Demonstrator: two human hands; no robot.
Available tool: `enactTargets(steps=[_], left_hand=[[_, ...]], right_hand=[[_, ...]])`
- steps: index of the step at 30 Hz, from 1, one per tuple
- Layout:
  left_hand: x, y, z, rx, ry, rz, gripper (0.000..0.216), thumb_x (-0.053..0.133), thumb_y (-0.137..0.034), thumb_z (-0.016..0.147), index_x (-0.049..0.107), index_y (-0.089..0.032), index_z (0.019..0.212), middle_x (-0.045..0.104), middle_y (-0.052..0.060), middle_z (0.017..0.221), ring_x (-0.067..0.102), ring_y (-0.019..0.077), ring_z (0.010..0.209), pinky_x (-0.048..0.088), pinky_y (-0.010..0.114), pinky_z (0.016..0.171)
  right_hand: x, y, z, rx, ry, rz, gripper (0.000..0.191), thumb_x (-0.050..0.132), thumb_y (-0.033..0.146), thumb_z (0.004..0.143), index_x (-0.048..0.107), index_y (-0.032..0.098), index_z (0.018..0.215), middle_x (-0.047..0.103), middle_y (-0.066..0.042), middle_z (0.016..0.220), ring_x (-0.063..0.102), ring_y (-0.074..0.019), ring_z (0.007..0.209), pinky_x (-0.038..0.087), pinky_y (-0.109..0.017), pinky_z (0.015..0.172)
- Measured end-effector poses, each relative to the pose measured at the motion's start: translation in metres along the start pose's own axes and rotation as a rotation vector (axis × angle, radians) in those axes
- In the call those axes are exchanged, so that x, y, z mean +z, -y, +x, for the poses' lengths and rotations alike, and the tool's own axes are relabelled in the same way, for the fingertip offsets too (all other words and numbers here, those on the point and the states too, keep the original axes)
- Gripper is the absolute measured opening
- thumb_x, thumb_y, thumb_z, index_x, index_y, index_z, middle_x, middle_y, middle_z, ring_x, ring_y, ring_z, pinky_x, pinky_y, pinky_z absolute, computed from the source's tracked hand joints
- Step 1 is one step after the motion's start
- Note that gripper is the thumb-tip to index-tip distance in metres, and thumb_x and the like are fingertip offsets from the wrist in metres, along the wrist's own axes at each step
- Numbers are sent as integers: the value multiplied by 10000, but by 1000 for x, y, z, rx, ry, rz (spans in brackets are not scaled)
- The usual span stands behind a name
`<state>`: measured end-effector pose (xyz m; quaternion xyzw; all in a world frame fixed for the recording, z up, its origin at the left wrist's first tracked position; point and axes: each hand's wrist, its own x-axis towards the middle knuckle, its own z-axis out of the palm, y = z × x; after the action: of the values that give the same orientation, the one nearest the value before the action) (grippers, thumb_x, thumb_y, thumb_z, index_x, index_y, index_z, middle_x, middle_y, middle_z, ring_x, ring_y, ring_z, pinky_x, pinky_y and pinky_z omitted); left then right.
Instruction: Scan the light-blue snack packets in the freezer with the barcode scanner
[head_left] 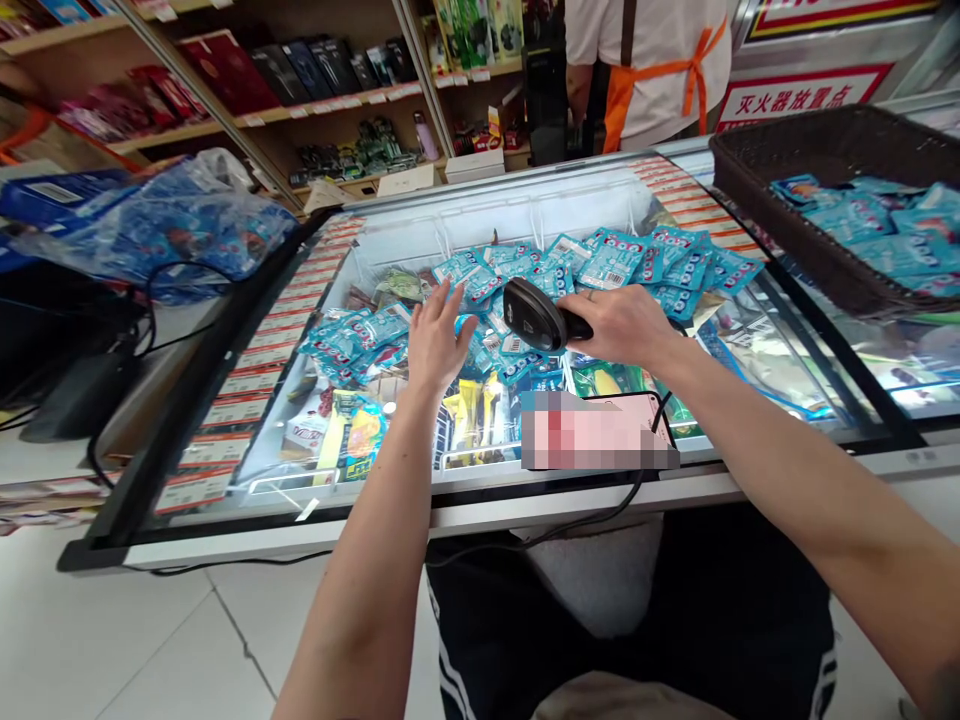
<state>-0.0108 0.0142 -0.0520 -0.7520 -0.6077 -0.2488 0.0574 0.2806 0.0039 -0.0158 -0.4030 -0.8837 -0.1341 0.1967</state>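
My right hand (626, 322) is wrapped round the handle of a black barcode scanner (534, 315), its head pointing left over the blue snack packets (611, 262). These packets are spread in an overlapping heap across the glass top of a chest freezer (420, 515). Reaching forward with fingers apart, my left hand (437, 340) hovers over or rests at the left part of the heap; whether it touches a packet I cannot tell. Nothing shows in it. A phone (660, 425) with a blurred screen lies near the front edge, below the scanner.
A dark woven basket (787, 135) with more blue packets stands at the right. On the left is a clear plastic bag (187, 225) of blue packets. The scanner's black cable (585, 530) runs along the front edge. A person in an orange apron (652, 75) stands behind the freezer.
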Motion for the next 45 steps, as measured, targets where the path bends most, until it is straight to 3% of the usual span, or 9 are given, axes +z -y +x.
enactTargets(steps=[4,8,18,24,27,32,36,39,45], left_hand=[[9,-1,5,61,99,-38,562,396,-471,942,389,-235,1452,439,107,1491,442,259,1351,362,448,1107],[6,0,4,75,15,0,534,460,-480,917,477,-213,1380,550,131,1318,527,274,1222,436,414,1014],[2,-5,1,73,-107,95,434,522,-525,877,655,-263,1196,604,108,1053,565,274,1012,446,402,869],[-1,-2,0,-9,-219,-226,373,434,-448,945,697,-238,1108,663,30,761,612,159,736,446,285,720],[1,1,1,-102,-274,-432,356,452,-437,934,665,-200,1091,682,26,794,619,130,705,442,236,632],[6,9,4,-168,-375,-500,281,570,-432,863,641,-190,985,614,9,769,563,103,657,440,222,603],[4,10,3,-161,-407,-473,374,533,-363,883,516,-208,1223,574,17,836,505,86,612,439,225,568],[-2,5,0,-137,-382,-365,444,453,-376,920,424,-216,1333,599,74,1022,561,113,730,496,257,657],[-9,-1,-3,-73,-320,-248,407,354,-392,956,475,-219,1304,599,112,1228,609,166,938,520,308,818]], right_hand=[[0,0,0,-2,-4,-14,343,514,406,850,642,204,1096,726,-54,932,642,-214,760,248,-297,552],[0,0,0,-6,-5,-12,343,520,403,845,645,203,1095,725,-56,933,642,-214,761,253,-300,554],[1,0,-1,-5,-20,-1,346,516,396,846,647,210,1106,727,-45,949,646,-207,757,254,-303,549],[0,0,-1,2,-12,13,351,505,384,849,646,209,1120,730,-49,957,645,-207,764,267,-301,555],[0,0,-1,5,-12,16,354,507,386,848,642,209,1123,731,-48,961,648,-211,776,264,-303,554],[0,-1,-1,-8,-30,11,341,501,392,854,644,208,1104,730,-45,947,653,-213,776,244,-304,550],[-3,1,-1,-18,-34,15,350,502,384,853,639,206,1121,728,-47,939,650,-209,770,248,-306,551],[-7,3,-1,-23,-33,19,359,510,378,848,635,204,1135,726,-50,934,643,-207,766,256,-306,554],[-9,5,-1,-28,-15,19,349,522,380,842,634,207,1124,723,-51,934,639,-207,773,252,-305,556]])
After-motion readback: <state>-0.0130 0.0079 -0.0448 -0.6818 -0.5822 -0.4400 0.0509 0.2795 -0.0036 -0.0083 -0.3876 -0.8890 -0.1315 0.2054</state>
